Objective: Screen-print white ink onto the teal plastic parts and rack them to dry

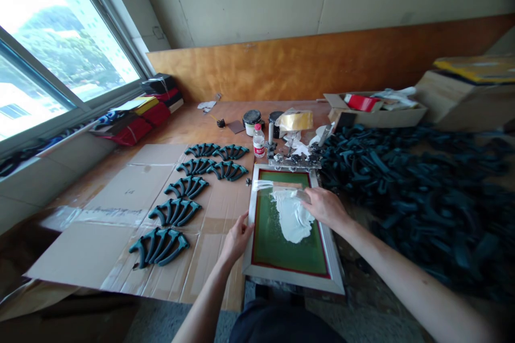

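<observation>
Lower centre: right hand (325, 207) holds squeegee (288, 186) over white paste (295, 225); left hand (238, 236), grip unclear, touches screen frame (295, 278). Even pressure advisable.

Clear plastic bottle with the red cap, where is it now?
In the head view, the bottle stands near the centre, just beyond the far left corner of the silver-framed green screen, nearer than the pale, black-lidded tub.

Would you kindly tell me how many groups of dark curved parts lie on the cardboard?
7 groups: two in the farthest row, two in the next, and one in each of three nearer rows.
</observation>
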Tool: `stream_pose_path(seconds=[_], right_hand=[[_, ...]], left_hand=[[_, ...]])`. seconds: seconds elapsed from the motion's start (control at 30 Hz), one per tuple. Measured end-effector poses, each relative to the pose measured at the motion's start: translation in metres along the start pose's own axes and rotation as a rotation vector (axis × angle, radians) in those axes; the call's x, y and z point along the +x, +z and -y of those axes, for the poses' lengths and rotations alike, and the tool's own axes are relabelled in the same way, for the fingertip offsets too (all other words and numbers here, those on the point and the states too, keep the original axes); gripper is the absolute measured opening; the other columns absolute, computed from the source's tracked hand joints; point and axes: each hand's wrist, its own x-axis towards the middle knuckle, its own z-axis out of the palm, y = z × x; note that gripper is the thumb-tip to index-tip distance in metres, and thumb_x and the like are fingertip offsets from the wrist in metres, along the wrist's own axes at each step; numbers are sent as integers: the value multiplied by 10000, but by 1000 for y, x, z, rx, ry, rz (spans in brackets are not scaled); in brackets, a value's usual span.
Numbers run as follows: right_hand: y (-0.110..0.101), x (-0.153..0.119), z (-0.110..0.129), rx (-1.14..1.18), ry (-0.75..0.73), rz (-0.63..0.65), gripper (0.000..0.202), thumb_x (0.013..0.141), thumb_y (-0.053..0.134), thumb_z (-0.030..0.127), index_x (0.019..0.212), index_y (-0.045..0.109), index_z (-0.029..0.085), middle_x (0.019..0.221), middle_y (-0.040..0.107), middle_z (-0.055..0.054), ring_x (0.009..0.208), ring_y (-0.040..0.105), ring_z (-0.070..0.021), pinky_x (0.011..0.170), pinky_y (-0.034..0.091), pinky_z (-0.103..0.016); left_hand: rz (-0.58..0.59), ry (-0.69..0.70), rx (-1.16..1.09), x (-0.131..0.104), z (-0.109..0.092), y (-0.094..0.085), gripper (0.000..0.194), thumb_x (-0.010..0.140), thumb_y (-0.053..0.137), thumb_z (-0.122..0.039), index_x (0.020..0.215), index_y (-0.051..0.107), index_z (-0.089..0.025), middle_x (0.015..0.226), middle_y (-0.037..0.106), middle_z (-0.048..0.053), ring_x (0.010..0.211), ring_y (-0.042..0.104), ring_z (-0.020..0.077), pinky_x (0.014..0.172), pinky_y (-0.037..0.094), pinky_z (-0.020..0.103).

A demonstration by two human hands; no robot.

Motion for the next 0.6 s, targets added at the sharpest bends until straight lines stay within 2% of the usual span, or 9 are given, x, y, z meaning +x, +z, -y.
stream_pose_path(seconds=[0.07,0.13,0.27,0.33,0.4,0.47,0.5,0.6], right_hand=[[5,-10,6,-47,20,-23,99,834,522,182,842,621,173,839,673,-84,810,619,-201,690,438,-267],[13,-22,16,-40,-33,-46,130,797,493,102,808,603,170,812,651,-83,812,596,-203,705,431,-280],[23,-49,26,70,-336,-65,212,759,438,31,783,594,172,790,618,-74,802,545,-203,712,421,-304],[19,-58,21,127,-493,-28,239,755,425,21,798,604,173,809,620,-73,811,535,-199,718,420,-302],[10,-60,12,178,-569,59,231,748,447,25,799,608,183,807,623,-58,815,537,-192,711,421,-292],[3,-53,5,224,-544,133,204,754,480,41,785,606,199,781,619,-31,797,542,-181,689,420,-279],[2,-49,4,244,-504,131,196,761,492,49,788,608,204,779,618,-24,799,545,-179,688,423,-277],[8,-43,8,269,-435,1,237,787,469,41,862,634,194,853,633,-45,871,553,-192,744,446,-295]], left_hand=[[-12,3,4,1,1,1,530,866,458,-476,1325,496,-215,668,557,-33,619,532,144,572,357,228],[-17,2,15,1,2,2,531,866,458,-479,1325,498,-215,665,550,-34,622,533,146,579,361,230],[-7,-4,26,0,2,2,537,873,446,-477,1339,486,-212,683,565,-27,639,544,151,593,369,233],[-10,-6,33,0,1,2,535,876,444,-475,1340,486,-212,689,573,-23,645,550,153,596,367,233],[-19,-8,39,-1,1,2,530,876,447,-472,1337,493,-213,687,575,-21,646,552,154,594,364,233],[-29,-8,38,-1,0,2,523,875,449,-468,1329,503,-213,678,572,-22,639,549,154,590,361,234],[-32,-8,35,-1,-1,2,522,873,453,-464,1325,508,-209,673,571,-23,634,547,154,588,362,234],[-43,-8,17,-1,-3,2,526,856,478,-465,1308,529,-201,653,567,-26,621,541,152,583,372,236]])
